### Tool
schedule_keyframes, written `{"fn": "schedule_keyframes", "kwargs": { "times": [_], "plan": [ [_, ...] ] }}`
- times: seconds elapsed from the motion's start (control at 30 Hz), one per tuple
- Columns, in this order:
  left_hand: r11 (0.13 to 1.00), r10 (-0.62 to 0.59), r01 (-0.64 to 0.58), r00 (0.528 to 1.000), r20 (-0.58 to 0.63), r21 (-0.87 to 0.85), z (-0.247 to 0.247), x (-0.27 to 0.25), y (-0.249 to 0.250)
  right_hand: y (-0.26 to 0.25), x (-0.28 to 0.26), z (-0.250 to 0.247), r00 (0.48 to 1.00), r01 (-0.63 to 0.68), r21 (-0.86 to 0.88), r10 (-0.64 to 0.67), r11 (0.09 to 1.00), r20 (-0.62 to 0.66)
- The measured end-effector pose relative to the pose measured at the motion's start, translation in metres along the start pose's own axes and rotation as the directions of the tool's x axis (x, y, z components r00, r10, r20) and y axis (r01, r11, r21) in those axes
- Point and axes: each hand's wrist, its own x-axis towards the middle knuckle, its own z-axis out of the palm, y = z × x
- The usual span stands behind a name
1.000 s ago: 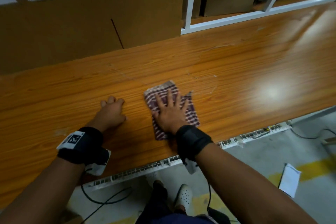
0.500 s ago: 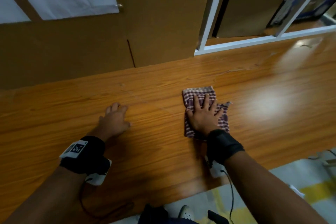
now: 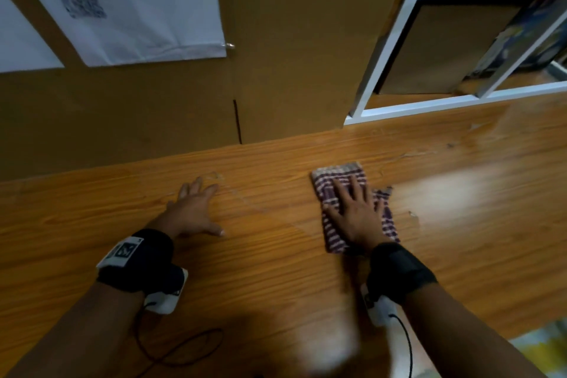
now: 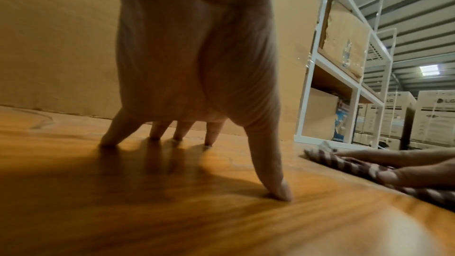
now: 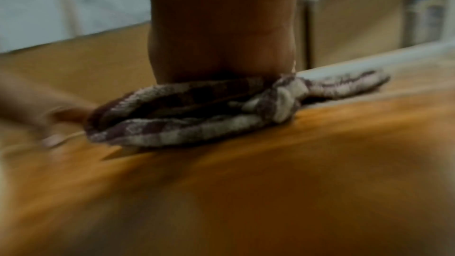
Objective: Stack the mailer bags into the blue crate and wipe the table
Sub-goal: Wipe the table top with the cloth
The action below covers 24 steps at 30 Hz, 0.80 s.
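A folded purple-and-white checked cloth (image 3: 337, 181) lies flat on the orange wooden table (image 3: 460, 224). My right hand (image 3: 356, 212) presses on it with its fingers spread and straight. The cloth (image 5: 197, 116) bunches under the heel of that hand in the blurred right wrist view. My left hand (image 3: 193, 209) rests on the bare table to the left, propped on spread fingertips (image 4: 283, 194), holding nothing. The cloth (image 4: 344, 163) and right-hand fingers show at the right edge of the left wrist view. No mailer bags or blue crate are in view.
Large cardboard boxes (image 3: 291, 40) with white paper labels (image 3: 129, 3) stand along the table's back edge. A white shelf frame (image 3: 399, 40) holding boxes stands at the back right. Wrist-camera cables (image 3: 184, 344) trail over the table's near edge.
My right hand has slid the cloth to the right and farther from the near edge. My left hand has stayed put and spread its fingers more. The head view has tilted up.
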Motion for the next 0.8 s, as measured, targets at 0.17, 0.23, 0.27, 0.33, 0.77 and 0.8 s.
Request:
{"fn": "schedule_keyframes", "kwargs": {
  "times": [0.17, 0.23, 0.27, 0.33, 0.77, 0.8],
  "plan": [
    [0.999, 0.013, -0.012, 1.000, 0.011, -0.043, -0.005, 0.011, -0.009, -0.012, 0.047, -0.015, 0.955, -0.295, 0.056, 0.294, 0.954, 0.027],
    [0.999, 0.010, -0.009, 0.999, 0.033, -0.035, -0.008, 0.016, -0.009, -0.047, 0.060, -0.010, 0.954, -0.298, 0.048, 0.295, 0.953, 0.047],
    [1.000, 0.013, -0.011, 0.999, 0.047, -0.025, -0.010, 0.019, -0.010, -0.069, 0.064, -0.006, 0.968, -0.247, 0.028, 0.245, 0.969, 0.061],
    [1.000, 0.023, -0.022, 0.997, 0.068, -0.013, -0.016, 0.026, -0.012, -0.113, 0.065, 0.003, 0.993, -0.071, -0.022, 0.073, 0.997, 0.093],
    [0.997, 0.066, -0.068, 0.996, 0.058, 0.026, -0.035, 0.052, -0.025, -0.025, 0.122, -0.027, 0.997, -0.063, -0.008, 0.063, 0.998, -0.049],
    [0.997, 0.068, -0.070, 0.995, 0.068, 0.033, -0.036, 0.052, -0.025, -0.020, 0.125, -0.030, 0.986, -0.159, 0.015, 0.159, 0.987, -0.051]
  ]
}}
